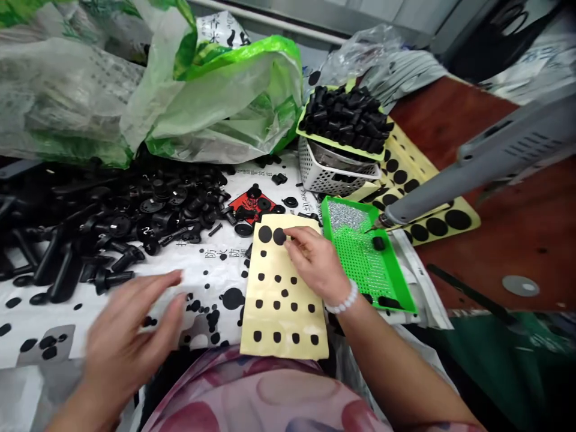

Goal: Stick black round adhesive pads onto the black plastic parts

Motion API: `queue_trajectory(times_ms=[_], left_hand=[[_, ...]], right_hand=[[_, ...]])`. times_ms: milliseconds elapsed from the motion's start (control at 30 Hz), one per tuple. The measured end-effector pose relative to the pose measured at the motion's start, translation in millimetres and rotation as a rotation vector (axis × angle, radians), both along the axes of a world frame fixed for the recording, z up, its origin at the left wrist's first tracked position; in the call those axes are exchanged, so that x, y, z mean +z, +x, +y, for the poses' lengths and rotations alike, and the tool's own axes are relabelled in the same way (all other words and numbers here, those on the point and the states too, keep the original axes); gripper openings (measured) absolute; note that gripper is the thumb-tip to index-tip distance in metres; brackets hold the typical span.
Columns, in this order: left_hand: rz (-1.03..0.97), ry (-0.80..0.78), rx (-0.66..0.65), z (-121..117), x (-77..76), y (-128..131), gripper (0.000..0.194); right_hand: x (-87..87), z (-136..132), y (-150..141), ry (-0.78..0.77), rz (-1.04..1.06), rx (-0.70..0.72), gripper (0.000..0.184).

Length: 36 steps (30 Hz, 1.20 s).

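Note:
A cream-yellow backing sheet (pixel 270 321) lies at the table's front edge, bearing round and small squarish black stickers. My right hand (pixel 315 258), with a beaded bracelet at the wrist, reaches over its upper right part. The thumb and forefinger pinch at the edge of a large round black sticker (pixel 278 236); the fingertips partly cover it. Beside it sits another round sticker (pixel 265 234), untouched. My left hand (pixel 132 324) hovers left of the sheet, slightly blurred, thumb and fingers apart with nothing between them. Beyond it spreads a heap of black plastic knobs and handles (pixel 153 207).
A green tray (pixel 364 258) with small silvery pieces stands right of the sheet. A grey electric screwdriver (pixel 450 180) reaches over it. Behind are a white basket (pixel 315 171), a yellow tray of black parts (pixel 346 120), more sticker sheets (pixel 468 231) and green-white plastic bags (pixel 225 108).

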State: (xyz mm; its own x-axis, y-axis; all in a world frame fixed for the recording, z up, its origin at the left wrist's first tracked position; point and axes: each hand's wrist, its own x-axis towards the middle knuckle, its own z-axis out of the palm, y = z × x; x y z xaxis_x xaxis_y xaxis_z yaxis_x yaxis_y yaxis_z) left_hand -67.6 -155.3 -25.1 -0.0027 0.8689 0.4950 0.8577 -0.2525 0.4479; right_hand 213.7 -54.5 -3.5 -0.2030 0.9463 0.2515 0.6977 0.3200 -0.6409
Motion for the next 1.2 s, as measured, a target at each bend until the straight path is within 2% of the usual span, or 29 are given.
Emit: queue_trajectory(times_ms=[67,167,300,400,500,767,1000,1067,1200], left_hand=[[0.009,-0.006,-0.163,40,3.3,35,0.025],[0.098,-0.04,-0.289,84,7.0,75,0.036],[0.326,-0.151,-0.423,111,2.2,96,0.056],[0.384,-0.23,-0.446,116,-5.5,99,0.056],[0.369,-0.235,-0.445,114,-10.5,98,0.055],[0.399,-0.251,-0.437,111,-13.8,99,0.059],[0.291,-0.231,-0.457,109,-14.9,89,0.068],[0.231,-0.188,-0.442,110,-11.4,82,0.06],[0.141,-0.095,-0.275,111,-4.1,70,0.033]], right_hand=[[0.8,8,-6,-0.001,-0.234,-0.04,0.023],[0.5,18,-15,-0.036,-0.469,-0.099,0.024],[-6.1,25,-21,-0.031,-0.535,-0.093,0.024],[-9.0,27,-21,-0.03,-0.566,-0.061,0.023],[-5.7,30,-20,-0.038,-0.599,-0.046,0.023],[6.2,41,-15,-0.104,-0.673,0.098,0.023],[14.3,46,-10,-0.18,-0.599,0.115,0.016],[17.2,39,-4,-0.191,-0.567,0.088,0.018],[20.5,19,11,-0.13,-0.47,0.034,0.037]])
